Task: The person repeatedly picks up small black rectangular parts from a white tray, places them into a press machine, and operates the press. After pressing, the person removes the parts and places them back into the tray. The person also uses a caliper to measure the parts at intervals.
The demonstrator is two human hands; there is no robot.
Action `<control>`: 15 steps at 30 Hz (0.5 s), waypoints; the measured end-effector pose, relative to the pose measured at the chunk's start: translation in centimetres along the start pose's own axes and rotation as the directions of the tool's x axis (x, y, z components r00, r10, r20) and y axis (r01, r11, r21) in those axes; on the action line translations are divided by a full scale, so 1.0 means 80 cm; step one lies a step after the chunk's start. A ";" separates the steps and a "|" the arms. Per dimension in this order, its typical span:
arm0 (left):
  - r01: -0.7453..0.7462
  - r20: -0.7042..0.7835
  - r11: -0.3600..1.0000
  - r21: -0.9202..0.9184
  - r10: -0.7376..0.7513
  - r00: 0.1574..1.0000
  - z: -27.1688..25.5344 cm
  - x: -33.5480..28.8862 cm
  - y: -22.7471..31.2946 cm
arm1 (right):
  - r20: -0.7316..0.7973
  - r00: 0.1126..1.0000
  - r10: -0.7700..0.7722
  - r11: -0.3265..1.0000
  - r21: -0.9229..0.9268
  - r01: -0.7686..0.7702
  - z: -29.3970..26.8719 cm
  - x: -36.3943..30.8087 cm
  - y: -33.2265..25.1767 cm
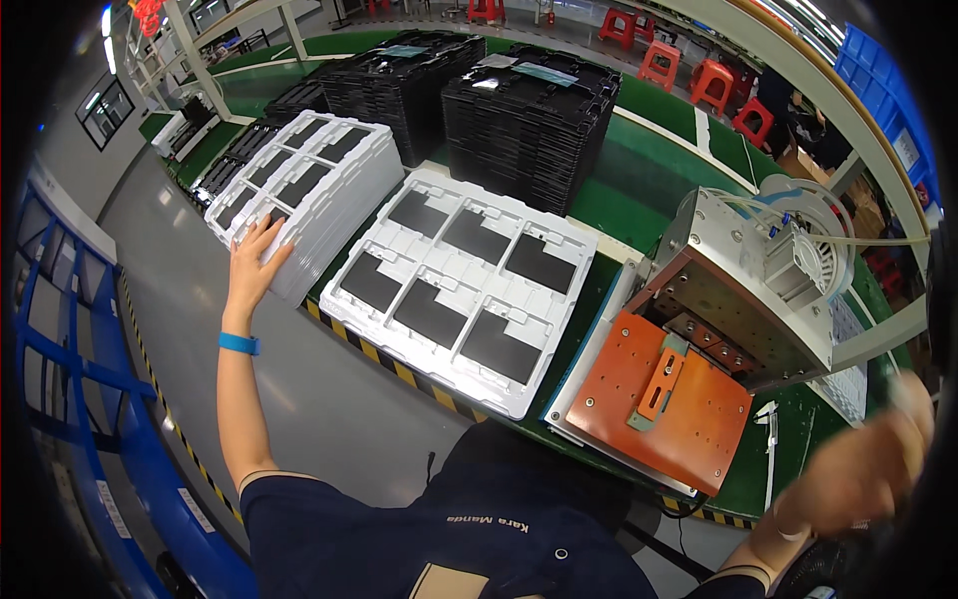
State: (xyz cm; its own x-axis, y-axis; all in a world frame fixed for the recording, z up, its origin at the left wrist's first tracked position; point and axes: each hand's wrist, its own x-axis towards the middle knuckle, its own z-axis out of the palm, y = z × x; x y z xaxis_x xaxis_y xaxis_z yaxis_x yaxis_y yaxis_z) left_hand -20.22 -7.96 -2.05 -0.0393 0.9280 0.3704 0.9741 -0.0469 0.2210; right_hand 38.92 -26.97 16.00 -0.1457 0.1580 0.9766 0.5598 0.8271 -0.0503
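Observation:
My left hand [257, 262], with a blue band on its wrist, rests its spread fingers on the near edge of a stack of white plastic trays [344, 195]. Its fingertips are close to a flat dark piece [281, 214] in the top tray; whether they touch it I cannot tell. A single white tray [519, 401], holding several flat black pieces [429, 311] in its pockets, lies right of the stack. My right hand [868, 464] is raised at the lower right, smeared by motion, its fingers unclear. The nearest things to it are a metal caliper [769, 439] and a bench machine [763, 299].
An orange plate [609, 399] with a slotted block sits at the machine's front. Tall stacks of black trays [529, 130] stand behind the white ones on the green bench [649, 165]. Blue racks [90, 399] are at left; red stools [711, 85] stand beyond the bench.

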 end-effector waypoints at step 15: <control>-0.667 -0.150 0.724 -0.178 0.650 0.745 0.073 0.073 0.224 | 0.737 -0.005 0.675 0.737 -0.675 0.016 0.310 -0.133 0.138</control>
State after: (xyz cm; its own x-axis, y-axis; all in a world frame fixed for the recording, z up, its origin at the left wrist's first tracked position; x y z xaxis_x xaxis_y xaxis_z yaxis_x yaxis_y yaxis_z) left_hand -1.70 -1.23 -1.22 0.5706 0.6057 0.5546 0.6915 -0.7187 0.0735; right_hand 26.43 -6.19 -0.12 -0.2226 0.9556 -0.1931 0.9613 0.2482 0.1199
